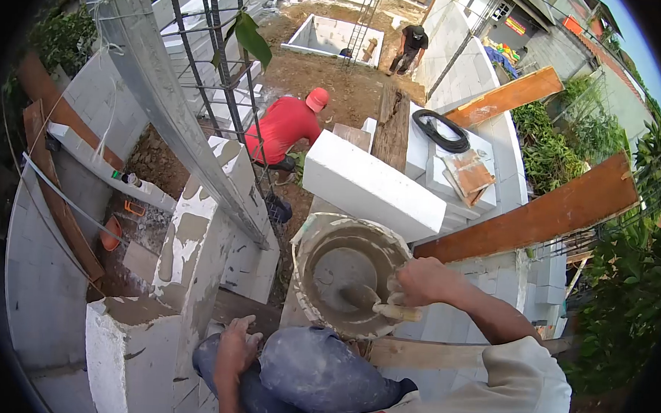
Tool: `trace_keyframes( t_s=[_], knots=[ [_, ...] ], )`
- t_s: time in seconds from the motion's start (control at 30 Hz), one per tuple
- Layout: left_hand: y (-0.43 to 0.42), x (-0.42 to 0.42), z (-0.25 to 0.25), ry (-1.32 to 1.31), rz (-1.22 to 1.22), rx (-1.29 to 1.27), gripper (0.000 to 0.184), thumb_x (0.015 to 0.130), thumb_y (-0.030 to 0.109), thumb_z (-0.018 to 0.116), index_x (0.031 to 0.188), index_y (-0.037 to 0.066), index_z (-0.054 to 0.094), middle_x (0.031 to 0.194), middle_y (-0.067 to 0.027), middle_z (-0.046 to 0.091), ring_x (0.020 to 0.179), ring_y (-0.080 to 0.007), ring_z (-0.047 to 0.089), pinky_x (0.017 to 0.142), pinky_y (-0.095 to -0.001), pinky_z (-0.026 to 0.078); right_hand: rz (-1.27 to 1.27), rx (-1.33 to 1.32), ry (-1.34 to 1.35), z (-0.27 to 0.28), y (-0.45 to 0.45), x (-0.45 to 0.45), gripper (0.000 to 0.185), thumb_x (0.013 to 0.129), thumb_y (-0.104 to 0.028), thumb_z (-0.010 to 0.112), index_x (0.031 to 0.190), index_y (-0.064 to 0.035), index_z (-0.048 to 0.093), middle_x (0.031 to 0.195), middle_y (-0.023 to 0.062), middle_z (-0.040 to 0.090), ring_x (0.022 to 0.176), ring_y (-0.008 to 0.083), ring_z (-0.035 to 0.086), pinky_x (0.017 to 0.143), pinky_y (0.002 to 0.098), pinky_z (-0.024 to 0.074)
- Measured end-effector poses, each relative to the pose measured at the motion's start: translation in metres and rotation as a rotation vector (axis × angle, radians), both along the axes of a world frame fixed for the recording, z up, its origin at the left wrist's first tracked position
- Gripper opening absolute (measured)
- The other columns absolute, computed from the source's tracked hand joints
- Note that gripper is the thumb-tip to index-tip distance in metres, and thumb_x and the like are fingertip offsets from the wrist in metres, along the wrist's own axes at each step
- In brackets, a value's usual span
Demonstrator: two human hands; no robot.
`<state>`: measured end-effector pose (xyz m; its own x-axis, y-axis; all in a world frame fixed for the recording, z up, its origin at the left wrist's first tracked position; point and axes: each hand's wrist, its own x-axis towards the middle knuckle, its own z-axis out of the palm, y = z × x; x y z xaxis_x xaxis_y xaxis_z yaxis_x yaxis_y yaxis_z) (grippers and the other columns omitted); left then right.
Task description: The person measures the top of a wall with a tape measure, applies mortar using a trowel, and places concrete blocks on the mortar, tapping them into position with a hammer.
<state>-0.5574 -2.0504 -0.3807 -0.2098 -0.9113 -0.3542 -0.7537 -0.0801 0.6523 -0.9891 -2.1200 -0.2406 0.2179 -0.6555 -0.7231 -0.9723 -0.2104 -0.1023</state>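
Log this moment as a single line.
Right hand: at bucket rim | Left hand: over trousers | Trowel: partly inside bucket | Grey mix: in bucket | White block: beyond bucket

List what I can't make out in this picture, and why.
In the head view:
- Right hand: its own back hides the palm, so its exact grip is unclear.
- Bucket: its own body hides the underside.
- Left forearm: cut off by the lower edge.
- Person in the red shirt: the white block hides a hand.
- Red sign: lettering too small.
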Motion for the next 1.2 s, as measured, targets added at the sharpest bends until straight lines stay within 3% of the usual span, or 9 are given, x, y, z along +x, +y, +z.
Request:
trace_keyframes(
  t_s=[0.13,0.17,0.27,0.37,0.63,0.77,0.93,1.07,1.2],
  knots=[
    [-0.006,-0.007,0.004,0.012,0.036,0.065,0.049,0.090,0.014,0.078,0.137,0.004,0.067,0.130,-0.0198,0.070,0.120,-0.0388,0.068,0.106,-0.0462,0.052,-0.050,-0.766,-0.144,-0.025,-0.087,-0.024,0.087,0.088,-0.041,0.084,0.157,-0.0062,0.044,0.143,0.0286,0.054,0.137,0.0439,0.052,0.115,0.0534,0.0454],
    [-0.006,-0.006,0.001,0.001,0.010,0.048,0.048,0.091,0.015,0.078,0.137,0.004,0.068,0.129,-0.0190,0.071,0.119,-0.0374,0.069,0.106,-0.0449,0.053,-0.045,-0.827,-0.026,-0.032,-0.107,-0.029,0.113,0.076,-0.047,0.092,0.164,-0.0066,0.033,0.147,0.0307,0.052,0.142,0.0459,0.048,0.117,0.0548,0.0438],
    [-0.002,0.000,-0.009,0.116,0.044,0.022,0.046,0.093,0.015,0.077,0.136,0.004,0.068,0.129,-0.0189,0.071,0.120,-0.0373,0.068,0.106,-0.0444,0.052,-0.098,-0.792,0.051,-0.097,-0.161,-0.070,0.134,0.060,-0.051,0.099,0.165,-0.0060,0.030,0.155,0.0290,0.047,0.141,0.0483,0.050,0.113,0.0541,0.0479],
    [0.003,0.008,-0.012,0.130,0.084,-0.040,0.043,0.092,0.014,0.078,0.133,0.003,0.070,0.125,-0.0188,0.073,0.116,-0.0360,0.071,0.103,-0.0423,0.054,-0.288,-0.501,-0.150,-0.112,-0.184,-0.080,0.138,0.052,-0.050,0.100,0.163,-0.0040,0.033,0.156,0.0299,0.048,0.142,0.0502,0.050,0.115,0.0550,0.0477],
    [0.006,0.017,-0.013,0.226,0.037,0.027,0.042,0.091,0.011,0.077,0.132,0.005,0.070,0.124,-0.0186,0.073,0.117,-0.0359,0.070,0.103,-0.0419,0.055,-0.383,-0.615,-0.108,-0.081,-0.180,-0.064,0.121,0.051,-0.041,0.094,0.156,-0.0058,0.045,0.145,0.0203,0.060,0.138,0.0369,0.058,0.111,0.0616,0.0451],
    [0.011,0.014,0.008,0.348,0.130,0.088,0.042,0.090,0.008,0.079,0.131,0.003,0.071,0.122,-0.0188,0.073,0.116,-0.0335,0.071,0.102,-0.0407,0.056,-0.288,-0.584,0.113,0.024,-0.165,-0.056,0.117,0.051,-0.044,0.093,0.153,-0.0065,0.048,0.139,0.0183,0.060,0.132,0.0368,0.058,0.110,0.0574,0.0436],
    [0.000,-0.042,0.141,0.548,0.382,-0.110,0.050,0.087,0.008,0.082,0.133,-0.002,0.066,0.127,-0.0202,0.068,0.118,-0.0347,0.069,0.103,-0.0439,0.054,-0.226,-0.686,0.037,0.173,-0.105,-0.056,0.119,0.050,-0.043,0.093,0.154,-0.0056,0.047,0.137,0.0199,0.058,0.132,0.0383,0.056,0.114,0.0518,0.0419],
    [0.021,-0.103,0.241,0.772,0.310,0.051,0.088,0.084,0.032,0.091,0.152,-0.003,0.047,0.146,-0.0235,0.053,0.138,-0.0375,0.054,0.117,-0.0478,0.044,-0.412,-0.513,-0.015,0.309,-0.057,-0.028,0.124,0.048,-0.035,0.096,0.157,-0.0050,0.046,0.143,0.0204,0.056,0.136,0.0389,0.053,0.118,0.0482,0.0414],
    [0.059,-0.152,0.338,1.161,0.222,0.449,0.132,0.079,0.060,0.092,0.166,-0.004,0.016,0.164,-0.0268,0.031,0.153,-0.0382,0.036,0.126,-0.0502,0.033,-0.756,-0.184,-0.483,0.406,-0.001,-0.009,0.127,0.046,-0.033,0.099,0.158,-0.0052,0.047,0.144,0.0166,0.056,0.136,0.0346,0.053,0.118,0.0456,0.0408]
  ],
)
